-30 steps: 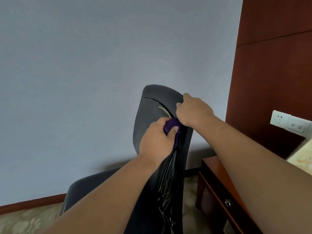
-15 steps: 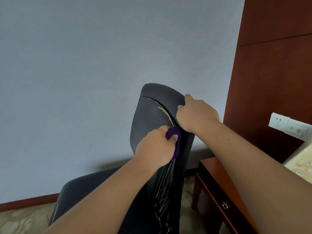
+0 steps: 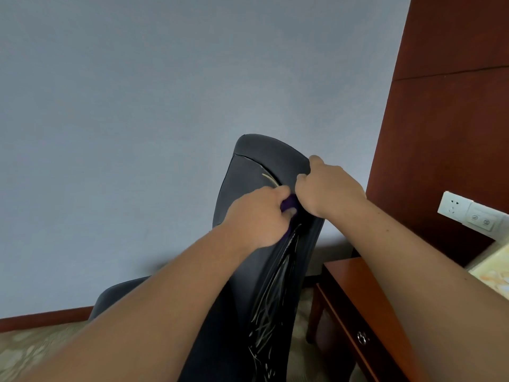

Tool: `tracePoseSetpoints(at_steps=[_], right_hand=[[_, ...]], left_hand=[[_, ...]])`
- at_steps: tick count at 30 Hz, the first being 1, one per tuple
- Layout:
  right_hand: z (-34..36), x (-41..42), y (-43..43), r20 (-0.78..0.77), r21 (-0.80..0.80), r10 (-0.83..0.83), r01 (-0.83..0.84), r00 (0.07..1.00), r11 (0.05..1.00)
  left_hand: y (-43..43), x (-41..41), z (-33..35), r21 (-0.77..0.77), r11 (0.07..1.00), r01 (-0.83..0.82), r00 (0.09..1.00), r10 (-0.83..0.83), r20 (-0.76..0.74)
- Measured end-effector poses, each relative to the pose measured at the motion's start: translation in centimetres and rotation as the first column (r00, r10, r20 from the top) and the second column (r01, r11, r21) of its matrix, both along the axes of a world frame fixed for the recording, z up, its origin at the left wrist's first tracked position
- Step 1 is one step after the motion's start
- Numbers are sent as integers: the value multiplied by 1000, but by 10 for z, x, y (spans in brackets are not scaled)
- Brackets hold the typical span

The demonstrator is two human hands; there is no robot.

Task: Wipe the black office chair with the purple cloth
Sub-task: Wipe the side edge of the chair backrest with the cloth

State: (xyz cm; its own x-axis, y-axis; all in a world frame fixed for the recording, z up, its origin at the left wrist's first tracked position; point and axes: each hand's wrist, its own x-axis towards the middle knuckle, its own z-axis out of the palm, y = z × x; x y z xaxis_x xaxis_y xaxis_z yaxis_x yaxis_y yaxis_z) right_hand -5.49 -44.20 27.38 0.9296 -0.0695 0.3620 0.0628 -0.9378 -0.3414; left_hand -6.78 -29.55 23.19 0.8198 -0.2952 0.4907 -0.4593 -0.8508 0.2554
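While the left hand (image 3: 256, 216) presses the purple cloth (image 3: 289, 206) high on the backrest (image 3: 239, 194), the worn cover is the likely trouble spot.
Fingers of the left hand are curled round the bunched cloth, which shows only as a small wad against the upper right part of the backrest. Just above it, the right hand (image 3: 327, 188) is clamped on the backrest's top right edge, steadying the black office chair (image 3: 264, 153). Below the cloth, pale frayed strips (image 3: 271, 321) run down the backrest. A hard downward stroke could snag the cloth on them or peel more of the cover away. With so little cloth exposed, bare knuckles may rub the surface instead. If the steadying grip loosens, the push could swing the backrest toward the wooden side table (image 3: 355, 299) close on its right.
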Motion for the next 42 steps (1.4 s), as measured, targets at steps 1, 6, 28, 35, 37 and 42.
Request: tracePoseSetpoints(at_steps=[1,6,28,35,37,42], right_hand=[[4,1,1,-34,13,-2,2,999,1000],[31,1,1,-201,42,5,4,980,999],[6,11,-5,-26,61,-55,57,998,997],[7,10,-1,-34,93,-61,64,998,994],[6,9,-2,-35,99,-65,68,997,993],[7,9,0,-28,91,-74,76,997,993]], left_hand=[[0,-5,-2,21,1000,21,1000,-21,4],[0,-19,-9,-69,997,17,993,-25,-115],[-11,21,11,-73,995,-71,980,56,-193],[-8,-17,-8,-132,990,38,980,-63,-187],[-10,-28,-15,-144,989,39,987,-61,-147],[-19,-45,-34,-156,988,1,996,-16,-93]])
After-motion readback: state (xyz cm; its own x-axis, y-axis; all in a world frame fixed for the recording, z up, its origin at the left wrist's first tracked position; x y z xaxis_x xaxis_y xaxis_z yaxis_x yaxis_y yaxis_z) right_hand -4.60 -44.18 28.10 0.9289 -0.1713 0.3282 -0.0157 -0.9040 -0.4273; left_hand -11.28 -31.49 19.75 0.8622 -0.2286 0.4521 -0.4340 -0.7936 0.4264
